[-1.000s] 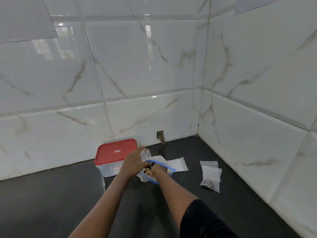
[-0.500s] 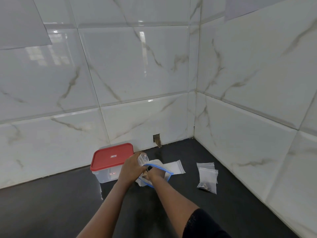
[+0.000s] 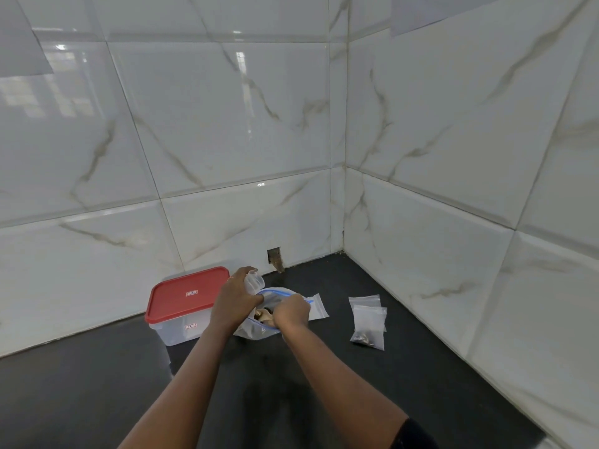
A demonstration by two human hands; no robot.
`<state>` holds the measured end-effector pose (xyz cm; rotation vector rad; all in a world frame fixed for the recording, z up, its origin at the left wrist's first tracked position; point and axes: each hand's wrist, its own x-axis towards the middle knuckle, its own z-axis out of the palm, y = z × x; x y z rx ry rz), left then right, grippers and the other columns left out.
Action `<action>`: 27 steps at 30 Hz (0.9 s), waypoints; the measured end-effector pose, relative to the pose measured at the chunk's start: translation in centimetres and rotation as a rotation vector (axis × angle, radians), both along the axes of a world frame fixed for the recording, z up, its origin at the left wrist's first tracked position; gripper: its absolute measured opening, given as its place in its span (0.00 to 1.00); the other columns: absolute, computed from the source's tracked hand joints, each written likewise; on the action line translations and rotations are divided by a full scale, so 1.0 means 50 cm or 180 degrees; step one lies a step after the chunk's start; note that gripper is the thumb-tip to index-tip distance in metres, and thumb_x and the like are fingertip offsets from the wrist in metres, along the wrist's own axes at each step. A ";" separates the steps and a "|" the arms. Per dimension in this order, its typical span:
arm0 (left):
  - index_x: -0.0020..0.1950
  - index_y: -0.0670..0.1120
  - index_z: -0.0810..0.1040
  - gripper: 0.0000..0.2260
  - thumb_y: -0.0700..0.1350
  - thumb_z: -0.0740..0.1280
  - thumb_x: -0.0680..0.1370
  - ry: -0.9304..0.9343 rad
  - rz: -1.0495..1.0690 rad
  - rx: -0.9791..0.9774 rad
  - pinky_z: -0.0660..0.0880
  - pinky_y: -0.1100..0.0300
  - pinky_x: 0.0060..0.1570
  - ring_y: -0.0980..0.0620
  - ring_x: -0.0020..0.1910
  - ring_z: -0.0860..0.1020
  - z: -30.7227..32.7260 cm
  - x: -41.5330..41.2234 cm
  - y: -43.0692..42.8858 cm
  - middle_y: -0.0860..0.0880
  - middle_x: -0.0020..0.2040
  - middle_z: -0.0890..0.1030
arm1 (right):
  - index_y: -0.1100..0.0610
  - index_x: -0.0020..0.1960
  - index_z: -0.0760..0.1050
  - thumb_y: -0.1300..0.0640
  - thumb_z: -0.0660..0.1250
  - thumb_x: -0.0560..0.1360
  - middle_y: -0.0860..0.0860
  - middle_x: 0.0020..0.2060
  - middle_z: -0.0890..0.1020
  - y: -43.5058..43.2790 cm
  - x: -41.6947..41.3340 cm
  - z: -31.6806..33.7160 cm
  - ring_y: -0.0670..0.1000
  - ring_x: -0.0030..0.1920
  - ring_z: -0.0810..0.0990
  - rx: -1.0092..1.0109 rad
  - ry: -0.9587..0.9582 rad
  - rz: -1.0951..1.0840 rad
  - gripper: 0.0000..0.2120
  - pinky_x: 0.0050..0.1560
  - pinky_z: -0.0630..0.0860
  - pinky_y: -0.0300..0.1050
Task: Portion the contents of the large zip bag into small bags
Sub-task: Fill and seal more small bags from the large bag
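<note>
My right hand (image 3: 291,311), sunk in the mouth of the large zip bag (image 3: 256,332) a moment ago, has come up to its blue-edged rim. Its fingers are curled tight, but whether they pinch some of the contents or only the rim I cannot tell. My left hand (image 3: 238,299) has hardly moved: it still grips a small clear bag (image 3: 252,281) just above the large bag's opening, on the side nearer the box with the red lid (image 3: 186,293). The large bag lies slumped on the dark counter (image 3: 421,367) between my hands, and brownish contents (image 3: 264,315) show at its mouth. I judge that I am about to drop a portion into the small bag. More work remains, for an empty small bag (image 3: 319,309) lies flat just behind my right hand. Well to the right, a filled small bag (image 3: 369,325) overlaps another bag (image 3: 364,301). The box carries a small label on its lid and another on its side, both too small to read, and I see no other writing.
</note>
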<state>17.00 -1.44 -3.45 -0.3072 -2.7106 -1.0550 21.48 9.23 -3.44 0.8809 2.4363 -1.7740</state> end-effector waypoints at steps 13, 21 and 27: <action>0.61 0.51 0.69 0.26 0.45 0.74 0.66 -0.0056 0.0080 0.0393 0.71 0.56 0.51 0.52 0.52 0.71 -0.019 -0.002 0.005 0.51 0.55 0.74 | 0.73 0.56 0.76 0.72 0.61 0.76 0.63 0.47 0.79 0.167 0.017 0.106 0.54 0.33 0.81 -0.0295 -0.0465 0.0751 0.10 0.35 0.82 0.40; 0.61 0.49 0.70 0.28 0.47 0.77 0.65 -0.0169 -0.0250 0.0580 0.68 0.61 0.50 0.52 0.54 0.71 -0.036 0.010 0.007 0.49 0.56 0.74 | 0.74 0.51 0.79 0.72 0.60 0.76 0.61 0.34 0.80 0.176 0.013 0.165 0.55 0.35 0.82 -0.0156 0.0021 0.0712 0.10 0.46 0.82 0.44; 0.63 0.47 0.69 0.29 0.48 0.76 0.66 -0.0185 -0.0319 0.0464 0.69 0.59 0.55 0.50 0.58 0.72 -0.043 0.013 0.008 0.49 0.60 0.74 | 0.68 0.57 0.78 0.66 0.65 0.74 0.61 0.51 0.82 0.125 0.012 0.171 0.53 0.44 0.82 0.0732 0.0404 0.1058 0.12 0.49 0.80 0.44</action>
